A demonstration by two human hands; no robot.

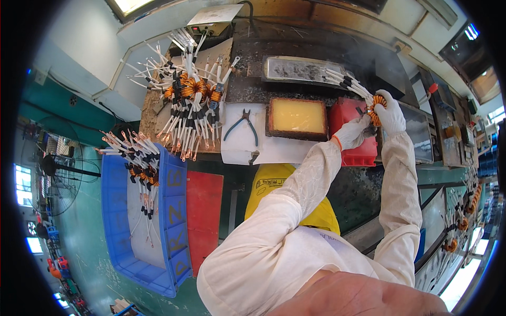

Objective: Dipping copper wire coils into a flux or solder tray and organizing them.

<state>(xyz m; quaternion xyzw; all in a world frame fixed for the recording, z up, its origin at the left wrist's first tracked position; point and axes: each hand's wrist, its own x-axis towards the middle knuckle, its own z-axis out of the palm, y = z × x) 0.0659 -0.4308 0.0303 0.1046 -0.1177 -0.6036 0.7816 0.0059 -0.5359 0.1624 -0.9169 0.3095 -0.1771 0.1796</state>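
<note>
Overhead, both gloved hands' fingers pinching a copper coil [376, 109], red box [352, 131] beneath, pliers [241, 125] well aside.

Small grey display box [203, 29] at bench back, yellow printed bag [274, 181] below bench

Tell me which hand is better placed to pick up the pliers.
Left, probably. The left hand lies nearer the blue-handled pliers on the white sheet. The right hand is farther away and grips the copper coil, whose sleeved leads point toward the solder tray.
</note>
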